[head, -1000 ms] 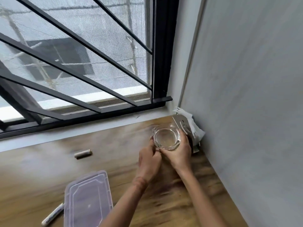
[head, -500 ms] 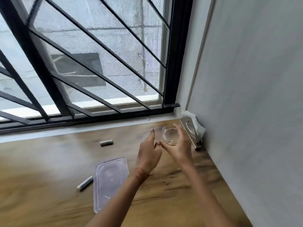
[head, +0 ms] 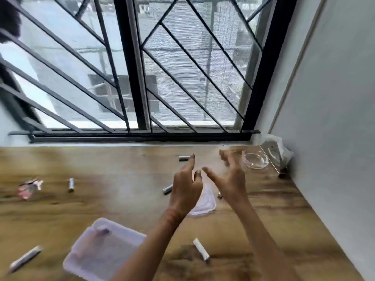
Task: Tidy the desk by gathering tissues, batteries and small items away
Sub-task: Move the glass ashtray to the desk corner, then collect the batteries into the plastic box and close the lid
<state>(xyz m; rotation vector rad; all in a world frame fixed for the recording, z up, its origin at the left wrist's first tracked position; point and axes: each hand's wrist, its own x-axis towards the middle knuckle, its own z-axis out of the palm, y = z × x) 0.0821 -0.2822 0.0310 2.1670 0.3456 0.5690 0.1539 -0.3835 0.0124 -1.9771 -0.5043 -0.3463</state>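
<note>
Hands (head: 211, 185) off glass dish (head: 254, 161) — empty now.

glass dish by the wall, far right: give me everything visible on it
The glass dish is clear, round and shallow with a thick rim that looks notched, like an ashtray. It appears empty and sits upright on the wooden desk, near the far right corner by the grey wall. Just behind it stands a shiny metal holder stuffed with white tissue; contact between them is unclear. Neither hand touches it; the right hand hovers just beside it, fingers spread.
</note>
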